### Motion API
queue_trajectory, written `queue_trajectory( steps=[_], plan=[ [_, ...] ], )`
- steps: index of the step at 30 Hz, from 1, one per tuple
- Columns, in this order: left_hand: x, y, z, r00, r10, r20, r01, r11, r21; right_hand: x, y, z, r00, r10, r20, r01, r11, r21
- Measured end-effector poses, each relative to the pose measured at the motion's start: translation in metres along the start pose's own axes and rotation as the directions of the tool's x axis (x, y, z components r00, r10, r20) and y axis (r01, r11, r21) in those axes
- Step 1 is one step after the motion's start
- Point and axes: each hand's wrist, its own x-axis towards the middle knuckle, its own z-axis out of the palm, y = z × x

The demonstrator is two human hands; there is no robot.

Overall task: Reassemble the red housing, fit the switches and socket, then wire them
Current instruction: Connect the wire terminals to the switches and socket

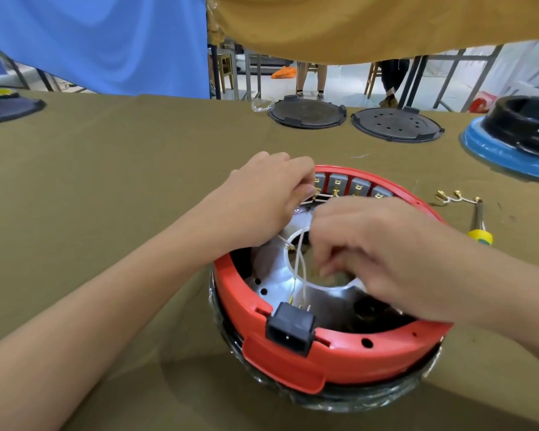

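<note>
Hands [318,225] pinching white wires [299,265], red housing [293,359], no legible writing

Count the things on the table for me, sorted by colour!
Red: 1, the housing
Black: 4, the socket, two round lids, a ring
Blue: 1, a plate
Yellow: 1, a screwdriver handle
Total: 7

Glossy red plastic housing [293,356], shiny metal plate [271,284]
</note>
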Motion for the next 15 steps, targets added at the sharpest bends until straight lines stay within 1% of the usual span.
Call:
queue_trajectory(
  steps=[1,2,3,5,8,10,12,15],
  plan=[
    [0.0,0.0,0.0,1.0,0.006,-0.001,-0.006,1.0,0.004,0.001,-0.001,-0.004,0.998,-0.014,-0.061,0.014,1.0,-0.009],
    [0.0,0.0,0.0,1.0,0.007,0.0,-0.007,1.0,0.012,-0.003,-0.001,-0.003,0.997,-0.017,-0.08,0.019,0.999,0.026],
    [0.0,0.0,0.001,1.0,0.005,0.001,-0.005,1.0,0.016,-0.006,0.003,-0.001,0.995,-0.026,-0.099,0.028,0.999,0.02],
    [0.0,-0.001,0.001,1.0,0.009,-0.002,-0.009,1.0,0.01,-0.006,0.009,0.001,0.994,-0.008,-0.112,0.01,1.0,0.019],
    [-0.002,-0.002,0.001,0.999,0.025,-0.024,-0.025,1.0,-0.004,-0.007,0.017,-0.006,0.997,0.028,-0.067,-0.03,0.999,-0.021],
    [-0.002,-0.002,0.001,0.999,0.028,-0.034,-0.029,0.999,-0.017,-0.011,0.019,-0.015,0.995,0.053,-0.09,-0.055,0.998,-0.015],
    [-0.003,-0.001,0.0,0.998,0.041,-0.043,-0.043,0.999,-0.03,-0.014,0.021,-0.027,0.983,0.068,-0.169,-0.059,0.997,0.056],
    [-0.004,-0.001,-0.001,0.996,0.07,-0.061,-0.073,0.996,-0.05,-0.017,0.029,-0.04,0.954,0.091,-0.286,-0.03,0.977,0.209]
  ],
)
